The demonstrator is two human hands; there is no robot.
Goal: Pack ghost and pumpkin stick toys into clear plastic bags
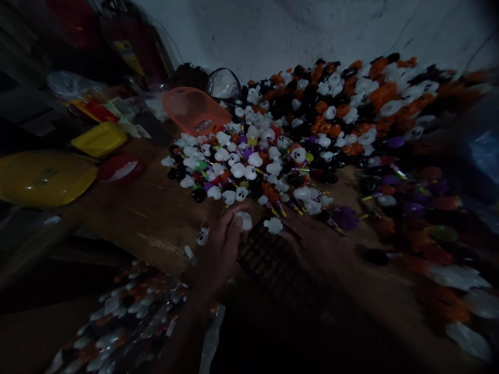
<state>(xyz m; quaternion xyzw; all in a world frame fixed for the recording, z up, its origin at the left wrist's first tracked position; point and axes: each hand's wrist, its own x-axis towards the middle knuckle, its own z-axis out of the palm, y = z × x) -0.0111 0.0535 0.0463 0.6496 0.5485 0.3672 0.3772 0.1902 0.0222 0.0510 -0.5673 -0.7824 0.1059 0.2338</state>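
Bagged trinkets (132, 322) seen lower left; rounded white piece (245, 221) clamped in left hand (225, 239), ribbed white piece (273, 225) pinched by right hand (312, 239), both beside dark grid (259, 250); mixed trinket pile (237, 169) spread beyond on table (148, 218), orange container (191, 106) behind

Left hand (223, 235) and right hand (307, 239): both showing bare in dim light.
Slender, tapering fingers (230, 213) and a blunt thumb (237, 230) are showing on the left; on the right, shadow is blurring the knuckles. Both wrists are running into bare forearms (200, 301), which are broadening below and losing their outlines in darkness toward the lower edge.
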